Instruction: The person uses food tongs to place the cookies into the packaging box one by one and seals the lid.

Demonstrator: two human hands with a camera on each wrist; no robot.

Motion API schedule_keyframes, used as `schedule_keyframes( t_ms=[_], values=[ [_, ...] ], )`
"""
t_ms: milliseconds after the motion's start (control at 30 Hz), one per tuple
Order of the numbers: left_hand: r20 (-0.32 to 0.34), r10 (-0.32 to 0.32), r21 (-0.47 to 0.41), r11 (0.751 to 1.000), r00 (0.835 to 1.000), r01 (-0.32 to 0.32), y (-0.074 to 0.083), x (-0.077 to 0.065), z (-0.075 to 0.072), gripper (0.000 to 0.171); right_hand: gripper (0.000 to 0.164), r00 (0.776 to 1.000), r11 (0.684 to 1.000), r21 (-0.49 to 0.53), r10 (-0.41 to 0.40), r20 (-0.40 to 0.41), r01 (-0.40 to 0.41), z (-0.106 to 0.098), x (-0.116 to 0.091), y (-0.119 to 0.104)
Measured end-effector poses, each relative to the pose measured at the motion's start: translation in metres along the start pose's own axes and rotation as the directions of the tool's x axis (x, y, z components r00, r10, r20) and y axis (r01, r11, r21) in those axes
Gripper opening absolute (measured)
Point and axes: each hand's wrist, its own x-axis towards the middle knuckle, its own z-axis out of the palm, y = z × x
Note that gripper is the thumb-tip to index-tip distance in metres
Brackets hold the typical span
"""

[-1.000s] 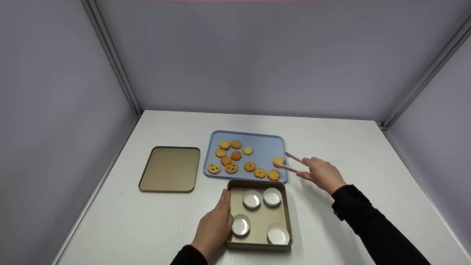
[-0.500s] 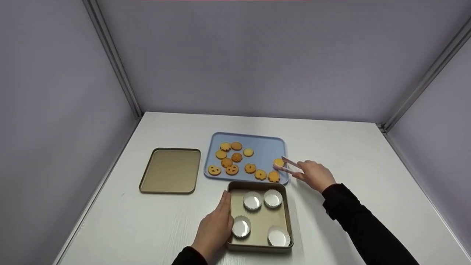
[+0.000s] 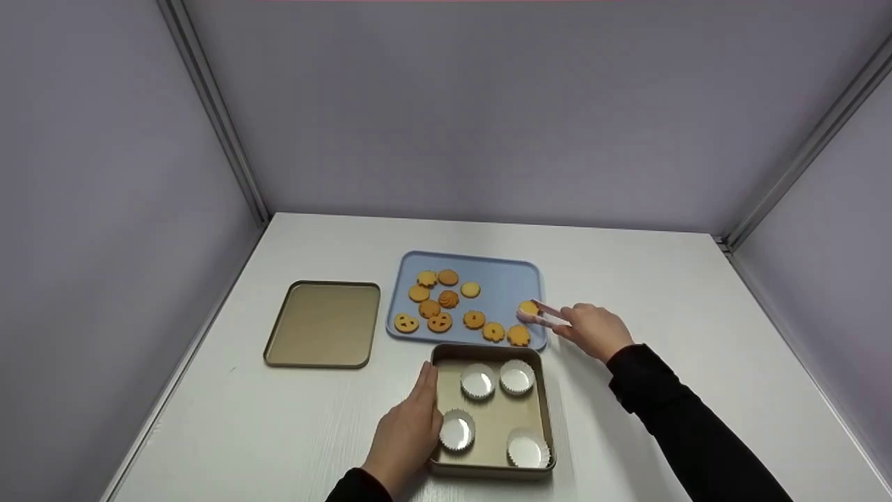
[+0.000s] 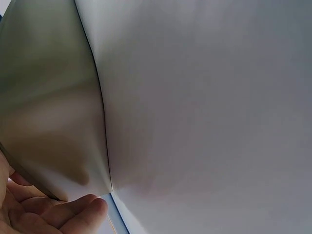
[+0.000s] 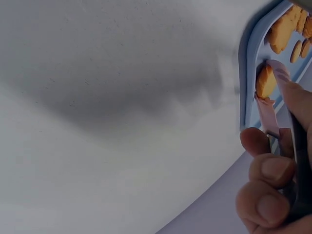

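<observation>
My right hand (image 3: 594, 330) holds pink-tipped tongs (image 3: 546, 321) over the right edge of a blue tray (image 3: 498, 273). The tongs' tips stand on both sides of a round yellow cookie (image 5: 265, 82), which lies on the tray. Whether both tips touch it I cannot tell. My left hand (image 3: 405, 431) rests along the left wall of a square gold baking tin (image 3: 490, 418), its fingers straight in the head view. Inside the tin stand several white fluted paper cups (image 3: 478, 381). Up close, the left wrist view has the tin's outer wall (image 4: 53, 112) beside the fingers (image 4: 87, 214).
Several other cookies (image 3: 448, 299) of different shapes lie on the blue tray, mostly toward its left and front. A flat gold square lid or tray (image 3: 323, 324) lies to the left on the white table (image 3: 279, 418). Grey panels (image 3: 488, 111) enclose the table's back and sides.
My right hand has moved left and brought the tongs further over the tray, and their tips have come closer together around the yellow cookie. My left hand and the tin have stayed put.
</observation>
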Motion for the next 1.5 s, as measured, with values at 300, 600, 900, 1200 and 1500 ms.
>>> schedule_keyframes(
  t_ms=[300, 600, 900, 1200, 1500],
  values=[
    [0.020, -0.018, -0.011, 1.000, 1.000, 0.018, 0.000, 0.001, 0.001, 0.060, 0.023, 0.999, 1.000, -0.011, 0.002, -0.047, -0.002, 0.006, -0.004, 0.003],
    [0.015, -0.020, -0.028, 0.999, 1.000, 0.020, 0.000, 0.000, 0.001, 0.061, 0.036, 0.991, 1.000, 0.021, -0.015, -0.134, 0.018, -0.008, -0.012, 0.002],
    [-0.026, 0.020, -0.013, 1.000, 0.999, -0.020, 0.000, -0.001, 0.001, 0.060, 0.036, 0.955, 0.980, 0.036, -0.182, -0.236, 0.195, -0.036, -0.029, -0.006],
    [-0.042, 0.031, -0.001, 1.000, 0.999, -0.031, 0.001, -0.002, 0.000, 0.061, 0.029, 0.906, 0.911, 0.095, -0.380, -0.186, 0.402, -0.069, -0.045, -0.011],
    [-0.019, 0.010, -0.016, 1.000, 1.000, -0.011, 0.000, -0.002, 0.000, 0.062, 0.025, 0.914, 0.908, 0.151, -0.402, 0.052, 0.390, -0.082, -0.055, -0.026]
  ],
)
